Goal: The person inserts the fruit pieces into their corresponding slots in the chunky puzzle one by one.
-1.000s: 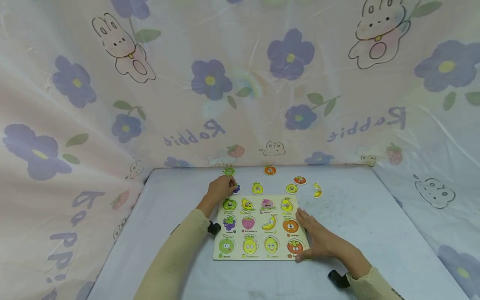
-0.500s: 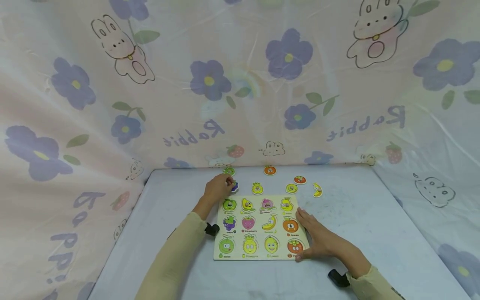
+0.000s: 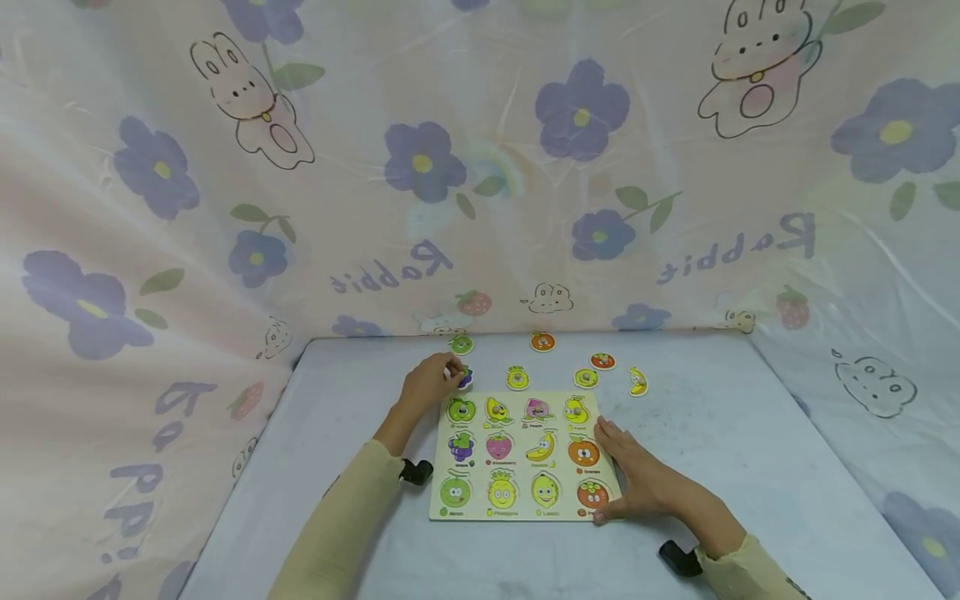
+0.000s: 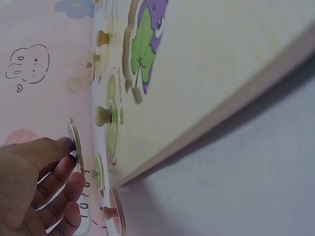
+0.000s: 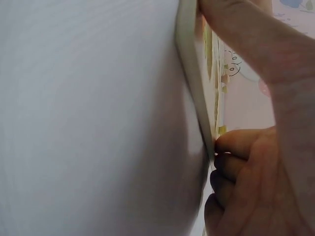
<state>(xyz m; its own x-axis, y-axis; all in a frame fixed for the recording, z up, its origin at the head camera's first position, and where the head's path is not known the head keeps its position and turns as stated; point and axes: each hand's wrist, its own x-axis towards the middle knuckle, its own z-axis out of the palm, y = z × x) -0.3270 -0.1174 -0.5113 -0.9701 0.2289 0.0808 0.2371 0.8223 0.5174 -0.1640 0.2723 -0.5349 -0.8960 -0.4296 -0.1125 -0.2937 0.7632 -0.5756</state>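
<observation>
My left hand (image 3: 431, 381) pinches a purple grape puzzle piece (image 3: 466, 379) between thumb and fingertips, just beyond the far left corner of a wooden fruit puzzle board (image 3: 480, 514). From the left wrist view, the grape piece (image 4: 76, 142) appears edge-on, its face largely hidden. My right hand (image 3: 645, 479) rests along the board's right side, its fingers extended against the edge and its thumb at the near right corner. Knobbed apple (image 3: 461, 411), mango (image 3: 497, 411), peach (image 3: 537, 409) and pear (image 3: 576, 409) pieces sit in the far row.
Loose pieces lie beyond the board: melon (image 3: 462, 344), orange (image 3: 542, 342), pineapple (image 3: 517, 378), a round yellow piece (image 3: 586, 378), a red one (image 3: 603, 361) and banana (image 3: 637, 382). A patterned curtain (image 3: 495, 225) encloses the white table (image 3: 750, 450).
My left hand has shifted slightly left with the grape piece between its fingers. My right hand and the board stay in place.
</observation>
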